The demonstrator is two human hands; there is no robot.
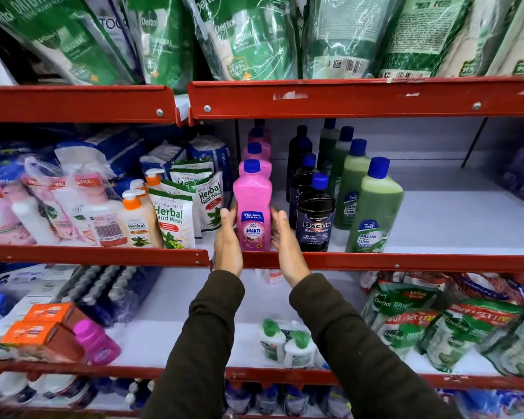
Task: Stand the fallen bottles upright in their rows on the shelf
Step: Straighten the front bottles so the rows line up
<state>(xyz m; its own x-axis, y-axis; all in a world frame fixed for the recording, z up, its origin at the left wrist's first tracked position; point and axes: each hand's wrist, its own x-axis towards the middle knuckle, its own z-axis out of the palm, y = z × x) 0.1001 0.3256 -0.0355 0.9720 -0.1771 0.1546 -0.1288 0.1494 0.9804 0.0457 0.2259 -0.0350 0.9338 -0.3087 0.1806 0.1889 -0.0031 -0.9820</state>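
On the middle shelf (436, 261) three rows of blue-capped bottles stand upright. The front pink bottle (252, 207) stands at the shelf's edge, with more pink ones behind it. My left hand (228, 240) lies flat against its left side and my right hand (286, 243) against its right side, fingers straight. To the right stands a row of black bottles, the front one (315, 216) labelled Bactin. Further right is a row of green bottles, the front one (374, 210) leaning slightly. No bottle lies flat in these rows.
Herbal hand wash pouches (176, 216) and pump bottles (135, 219) crowd the shelf left of the pink row. White shelf surface (466, 219) shows right of the green row. Green refill pouches (248, 37) hang above. The lower shelf holds pouches (436, 328), small bottles (282, 343) and orange boxes (43, 328).
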